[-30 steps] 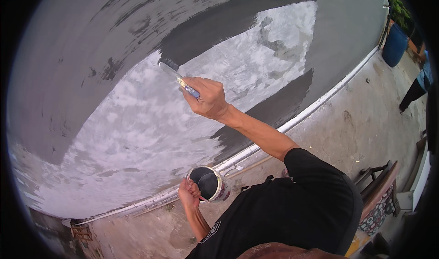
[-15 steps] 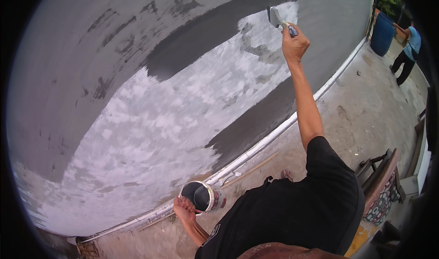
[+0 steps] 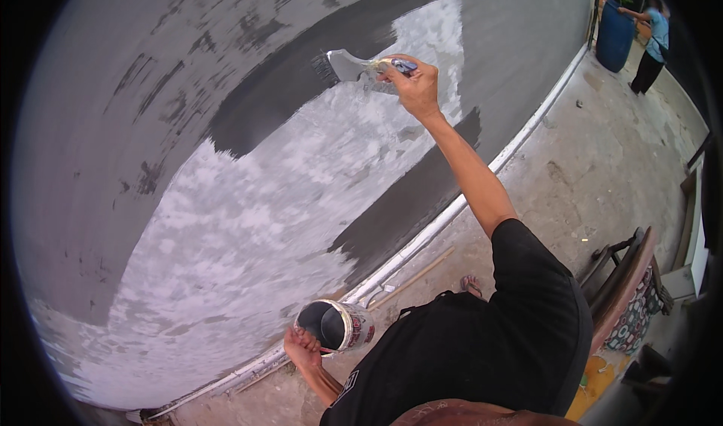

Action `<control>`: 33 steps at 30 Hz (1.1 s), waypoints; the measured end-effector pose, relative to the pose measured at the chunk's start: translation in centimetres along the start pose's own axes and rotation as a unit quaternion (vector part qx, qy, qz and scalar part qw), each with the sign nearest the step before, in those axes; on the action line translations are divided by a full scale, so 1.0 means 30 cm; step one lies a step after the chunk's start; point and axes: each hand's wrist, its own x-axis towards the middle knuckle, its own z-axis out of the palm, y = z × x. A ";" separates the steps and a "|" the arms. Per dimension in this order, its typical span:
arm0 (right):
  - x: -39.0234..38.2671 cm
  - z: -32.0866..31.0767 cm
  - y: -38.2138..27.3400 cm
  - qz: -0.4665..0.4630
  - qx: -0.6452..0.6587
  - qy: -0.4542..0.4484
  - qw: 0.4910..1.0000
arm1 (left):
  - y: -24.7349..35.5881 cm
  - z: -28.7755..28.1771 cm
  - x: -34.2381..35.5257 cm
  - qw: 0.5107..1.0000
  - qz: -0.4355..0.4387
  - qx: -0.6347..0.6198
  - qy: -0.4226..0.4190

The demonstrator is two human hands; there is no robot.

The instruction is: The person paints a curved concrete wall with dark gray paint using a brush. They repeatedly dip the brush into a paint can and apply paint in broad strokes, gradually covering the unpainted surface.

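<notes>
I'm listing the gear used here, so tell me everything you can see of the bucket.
The bucket is round and whitish, plastic by its look, with dark and reddish printing outside and a pale, smeared rim. It is open; its inside looks dark grey, but how full it is I cannot tell. It tilts in view, near the foot of the wall. The left hand grips it at the rim, seemingly by a reddish handle.

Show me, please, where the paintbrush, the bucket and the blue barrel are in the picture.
Paintbrush (image 3: 349, 66), head view: on the pale metal part between bristles and handle.
Bucket (image 3: 359, 328), head view: on the outer wall, below the rim.
Blue barrel (image 3: 615, 38), head view: on the middle of its side.
</notes>
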 end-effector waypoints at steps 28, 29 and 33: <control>0.313 -0.429 0.185 -0.107 -0.366 0.270 0.884 | -0.069 0.141 0.002 0.999 0.029 -0.003 -0.026; 0.296 -0.407 0.162 -0.108 -0.333 0.266 0.898 | -0.071 0.151 -0.003 0.999 0.030 0.000 -0.021; 0.097 -0.189 0.009 -0.064 -0.110 0.198 0.972 | -0.084 0.178 -0.017 0.999 0.034 0.000 -0.042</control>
